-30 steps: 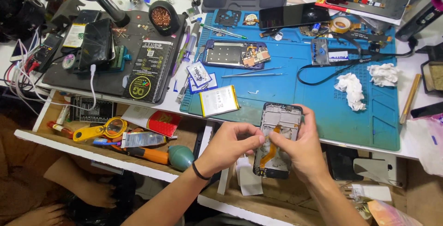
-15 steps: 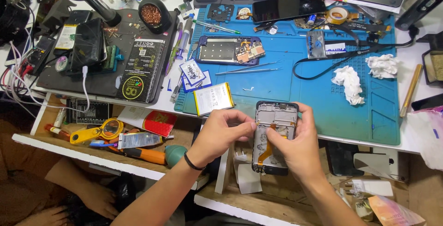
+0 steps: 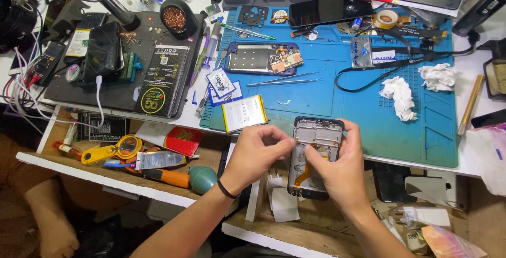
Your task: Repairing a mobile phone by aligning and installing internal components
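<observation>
1. Looking down through the head view, we held an opened phone frame (image 3: 314, 155) over the near edge of the blue work mat (image 3: 327, 100), above the open drawer (image 3: 174, 171).
2. Our right hand (image 3: 340, 171) gripped the frame along its right side, thumb lying across the exposed inside with its orange flex cable.
3. Our left hand (image 3: 258, 152) pinched at the frame's upper left edge; whether it held a small part we could not tell.
4. Judging progress: the frame was stripped bare, while a battery (image 3: 244, 113), a second phone body with board (image 3: 262, 57) and tweezers (image 3: 282, 81) lay apart on the mat, so fitting remained.
</observation>
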